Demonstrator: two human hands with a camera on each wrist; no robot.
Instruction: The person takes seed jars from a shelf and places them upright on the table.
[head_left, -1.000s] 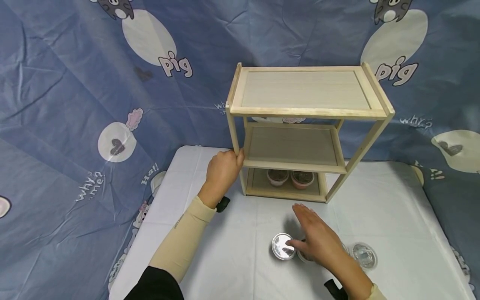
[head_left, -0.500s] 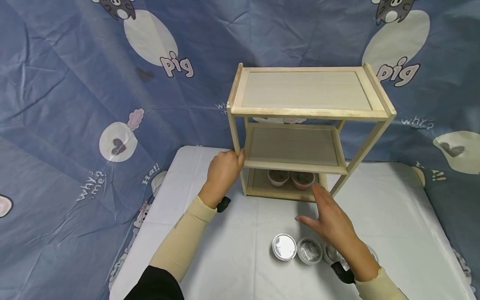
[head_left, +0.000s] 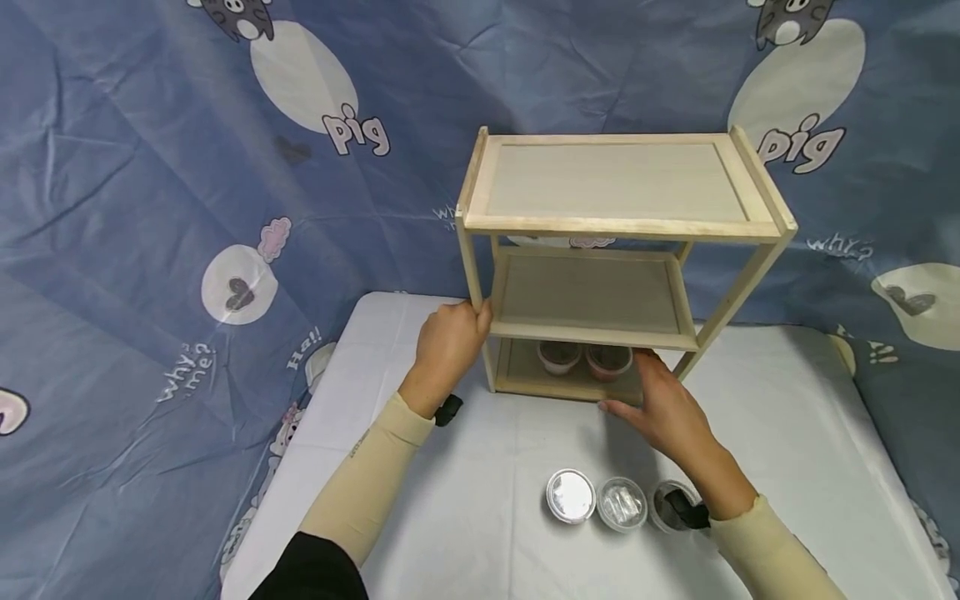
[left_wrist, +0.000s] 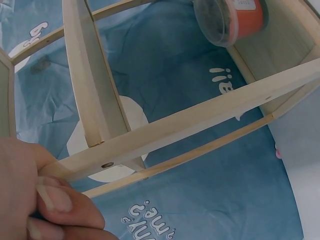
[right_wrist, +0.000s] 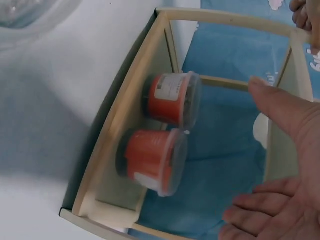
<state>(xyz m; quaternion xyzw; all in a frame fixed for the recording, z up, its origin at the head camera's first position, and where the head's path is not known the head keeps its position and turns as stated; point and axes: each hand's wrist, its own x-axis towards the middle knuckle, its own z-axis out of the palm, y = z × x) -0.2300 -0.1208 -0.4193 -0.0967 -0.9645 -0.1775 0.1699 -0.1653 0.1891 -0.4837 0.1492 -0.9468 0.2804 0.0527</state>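
Note:
My left hand [head_left: 450, 354] grips the left front post [head_left: 470, 262] of a three-tier wooden shelf [head_left: 615, 179]. In the left wrist view its curled fingers [left_wrist: 70, 205] lie at the post. Two small round plastic tubs with orange-red sides and clear lids, a left tub [head_left: 558, 358] and a right tub [head_left: 609, 363], stand on the bottom tier. My right hand [head_left: 671, 417] reaches to the right end of that tier, thumb and fingers apart. In the right wrist view it is relaxed beside the tubs [right_wrist: 150, 155], with a gap between and nothing held.
On the white-covered table [head_left: 480, 517] in front of the shelf stand round clear-lidded tubs: a left one [head_left: 571, 496], a middle one [head_left: 622, 504] and a right one [head_left: 663, 510], partly behind the wrist strap. A blue printed cloth [head_left: 397, 75] hangs behind the shelf.
My right hand has moved from above the table tubs forward to the bottom tier's right end, uncovering some of those tubs. The left hand has stayed on the post.

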